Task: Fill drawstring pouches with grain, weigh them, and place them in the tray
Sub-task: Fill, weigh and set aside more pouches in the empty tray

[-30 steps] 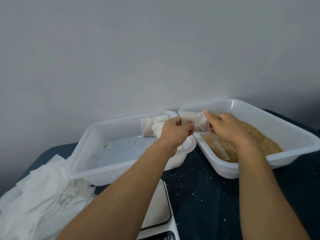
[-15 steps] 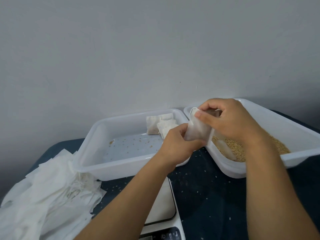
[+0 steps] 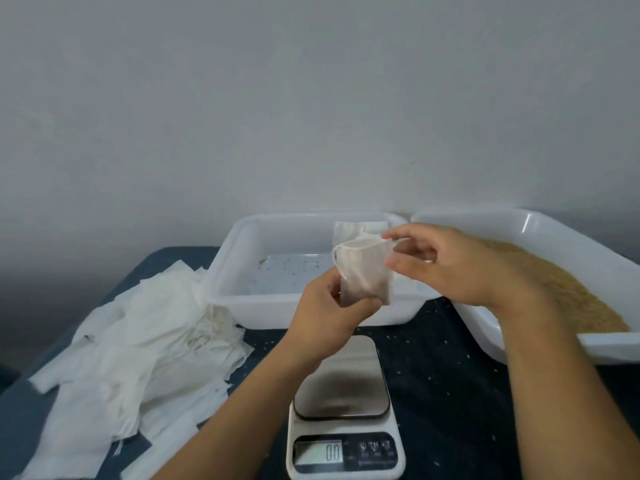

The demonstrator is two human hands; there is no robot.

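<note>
Empty pouches (image 3: 114, 341) heaped far left on bench. Left hand (image 3: 329, 317) pinches bottom of filled pouch (image 3: 363, 271), long axis upright. Scale (image 3: 343, 403) directly below, nearer left hand; reads zero. Right hand (image 3: 450, 261) pinches pouch mouth. Grain tray (image 3: 540, 226) far right.

The pouch (image 3: 363, 271) is off-white, shading to a dull brown in its lower half. The tray (image 3: 242, 271) behind it is white and translucent, its floor speckled with tan flecks; the tub (image 3: 530, 223) of grain (image 3: 561, 292) is white too, the grain golden-brown. The heap of empty pouches (image 3: 138, 341) is white. The scale (image 3: 343, 410) is white with a grey steel plate. The tablecloth (image 3: 450, 393) is dark blue, dotted with pale grains. The wall (image 3: 311, 98) is plain light grey.
</note>
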